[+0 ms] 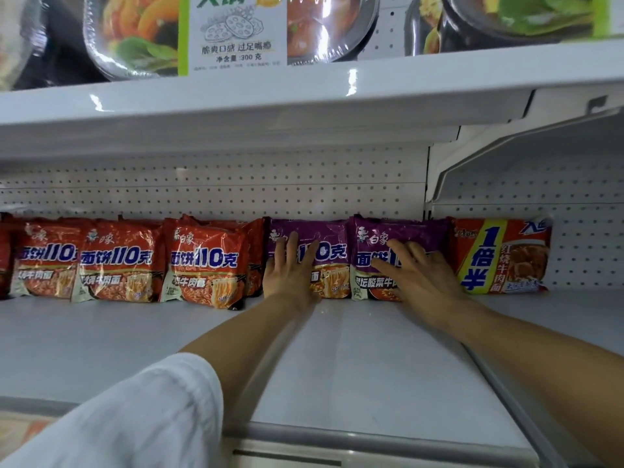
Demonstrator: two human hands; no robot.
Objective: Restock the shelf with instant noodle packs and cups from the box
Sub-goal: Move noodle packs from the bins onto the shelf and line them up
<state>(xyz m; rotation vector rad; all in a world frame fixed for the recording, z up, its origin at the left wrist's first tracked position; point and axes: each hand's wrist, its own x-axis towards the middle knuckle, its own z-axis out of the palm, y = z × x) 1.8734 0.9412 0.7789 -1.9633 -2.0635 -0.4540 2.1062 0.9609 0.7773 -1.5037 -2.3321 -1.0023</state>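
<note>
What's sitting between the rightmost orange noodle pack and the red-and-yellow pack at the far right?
Head view: two purple noodle packs stand side by side there. The left hand presses flat on one, the right hand on the other.

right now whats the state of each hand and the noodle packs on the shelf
left hand: open, fingers spread, pressing flat on the left purple pack
right hand: open, fingers spread, pressing flat on the right purple pack
left purple pack: sealed, upright at the back panel
right purple pack: sealed, upright beside it
red packs: sealed, upright in a row
red and yellow pack: sealed, upright
</note>
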